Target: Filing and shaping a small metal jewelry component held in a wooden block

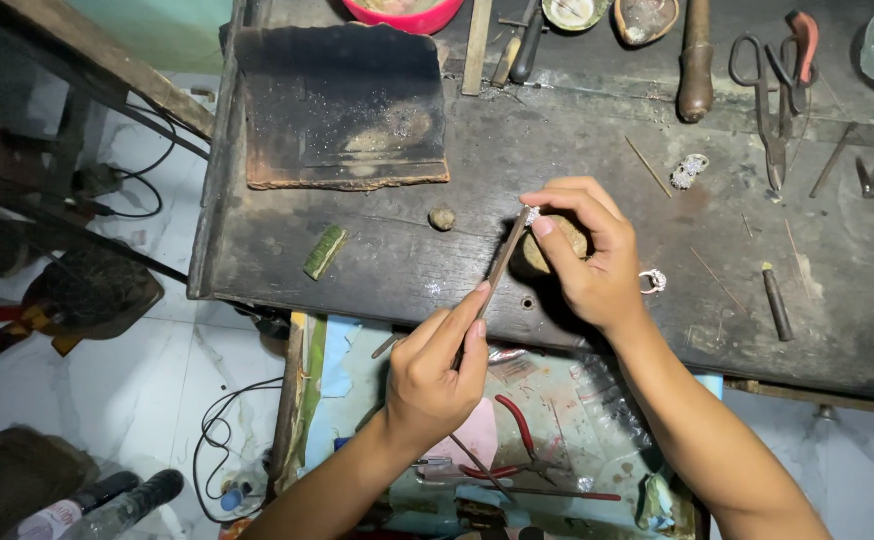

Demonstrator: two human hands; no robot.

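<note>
While the left hand (435,372) pinched a thin file (497,275) between thumb and forefinger, its tip reached a tiny sparkling piece (533,213) held up by the right hand (587,258). The right fingers were closed narrow around that piece, pressing it against a small rounded block (557,245) on the dark bench (377,250). The file lay slanted, its lower end in the left grip, its upper end touching the piece.

Judging from this, the filing looked to be under way rather than finished: the piece was in the fingers, not set down. Two similar sparkling pieces lay on the bench, one (654,281) just beside the right wrist and another (689,170) further up, near the scissors (769,100); whether they were done or waiting I could not tell. A charred slab (342,105) lay to the left, well apart, and red pliers (517,430) lay in the drawer below.
</note>
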